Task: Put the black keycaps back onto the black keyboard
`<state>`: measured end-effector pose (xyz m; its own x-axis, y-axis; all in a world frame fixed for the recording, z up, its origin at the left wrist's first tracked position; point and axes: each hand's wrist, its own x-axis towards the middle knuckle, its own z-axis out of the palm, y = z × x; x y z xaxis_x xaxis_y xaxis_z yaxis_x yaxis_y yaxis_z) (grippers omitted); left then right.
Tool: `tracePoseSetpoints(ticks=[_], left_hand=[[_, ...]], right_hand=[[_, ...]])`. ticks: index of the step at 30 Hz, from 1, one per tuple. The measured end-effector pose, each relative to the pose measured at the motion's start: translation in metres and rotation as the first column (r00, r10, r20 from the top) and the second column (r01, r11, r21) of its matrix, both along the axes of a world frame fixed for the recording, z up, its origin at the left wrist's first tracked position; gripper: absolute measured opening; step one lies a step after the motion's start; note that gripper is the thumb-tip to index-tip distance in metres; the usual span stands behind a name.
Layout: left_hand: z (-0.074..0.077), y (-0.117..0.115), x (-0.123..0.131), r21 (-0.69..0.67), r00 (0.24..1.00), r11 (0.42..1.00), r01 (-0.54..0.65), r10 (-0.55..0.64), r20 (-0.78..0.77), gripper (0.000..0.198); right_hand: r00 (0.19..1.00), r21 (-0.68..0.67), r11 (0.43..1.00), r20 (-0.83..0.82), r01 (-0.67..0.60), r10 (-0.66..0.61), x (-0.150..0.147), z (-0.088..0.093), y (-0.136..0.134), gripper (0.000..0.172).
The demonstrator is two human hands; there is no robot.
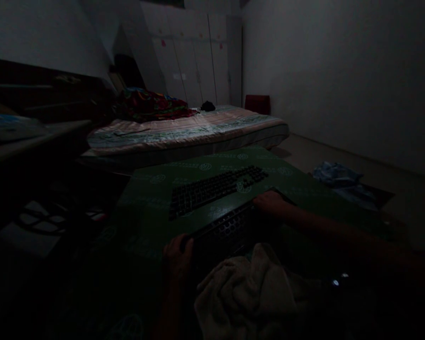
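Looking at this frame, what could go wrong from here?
The held keyboard, with the left hand and right hand at its ends, is close to the rows of black keys on the green table; pushing it forward might disturb them.

The bunched cloth by its near side could snag it.

In such dim light, a small dark part might be missed.

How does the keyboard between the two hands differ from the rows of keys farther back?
The keyboard has the left hand and right hand on it; the rows of keys are untouched. The keyboard shows a dark rim, while green tabletop shows through gaps in the rows of keys. Both are dark, long and slant upward to the right.
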<state>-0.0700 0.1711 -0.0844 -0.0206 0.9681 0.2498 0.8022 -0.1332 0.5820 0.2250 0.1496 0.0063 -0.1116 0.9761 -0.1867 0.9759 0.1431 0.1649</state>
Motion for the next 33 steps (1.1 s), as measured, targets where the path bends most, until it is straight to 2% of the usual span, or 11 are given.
tracePoseSetpoints(ticks=[3, 11, 17, 28, 33], left_hand=[[0.0, 0.001, -0.001, -0.008, 1.0, 1.0, -0.006, 0.006, 0.003, 0.035], [-0.013, 0.009, -0.008, 0.007, 1.0, 1.0, 0.012, -0.012, 0.007, 0.037], [-0.008, 0.007, -0.007, -0.025, 1.0, 1.0, 0.005, -0.005, 0.011, 0.04], [-0.001, 0.003, -0.004, -0.016, 0.999, 1.0, -0.021, 0.022, 0.044, 0.035], [-0.001, 0.003, -0.005, -0.008, 0.999, 1.0, -0.009, 0.009, 0.033, 0.034]], right_hand=[[1.0, 0.002, 1.0, -0.013, 0.015, -0.015, 0.0, 0.0, -0.001, 0.026], [0.997, 0.008, 0.998, -0.047, 0.068, -0.068, -0.002, -0.003, -0.002, 0.026], [0.996, 0.016, 0.997, -0.048, 0.078, -0.077, -0.003, -0.004, -0.003, 0.026], [0.999, 0.006, 1.0, -0.037, 0.022, -0.022, -0.003, 0.004, 0.001, 0.024], [0.999, -0.017, 0.999, -0.022, 0.049, -0.05, -0.008, 0.005, 0.007, 0.024]])
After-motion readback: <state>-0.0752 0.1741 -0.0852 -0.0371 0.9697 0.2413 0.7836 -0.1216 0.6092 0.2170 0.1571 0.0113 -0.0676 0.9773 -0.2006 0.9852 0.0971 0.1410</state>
